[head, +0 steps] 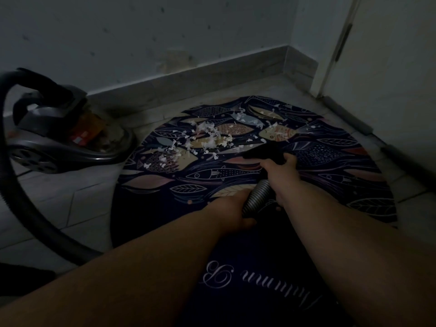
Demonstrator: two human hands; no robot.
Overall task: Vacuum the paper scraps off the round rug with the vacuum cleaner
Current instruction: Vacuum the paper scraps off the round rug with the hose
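A round dark rug (354, 185) with a fish pattern lies on the tiled floor. White paper scraps (210, 135) are scattered over its far left part. My right hand (280, 168) grips the black nozzle (262, 153), whose tip rests on the rug just right of the scraps. My left hand (233, 208) holds the ribbed grey hose (257, 197) behind it. The vacuum cleaner body (59, 135) sits on the floor left of the rug, and its black hose (21, 197) loops down the left side.
A wall with a pale skirting board (188, 83) runs behind the rug. A white door (389, 67) and a dark strip along its base (354, 121) stand at the right. Grey floor tiles (70, 204) show left of the rug.
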